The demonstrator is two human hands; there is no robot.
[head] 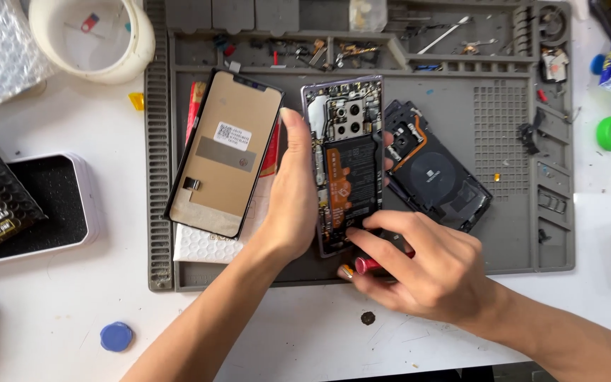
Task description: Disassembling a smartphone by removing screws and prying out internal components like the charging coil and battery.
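Head view: the left hand (293, 194) clasps the opened smartphone (344, 163) at mid-mat (518, 141), fingers wrapping its edges; the right hand (433, 272) pinches a red screwdriver (376, 263) against its lower end.

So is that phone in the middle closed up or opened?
Opened: the phone shows its battery and circuit boards, and its back cover lies beside it.

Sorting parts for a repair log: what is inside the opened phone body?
Inside the opened phone body: a black battery, an orange flex strip and camera modules. The right hand covers the bottom end.
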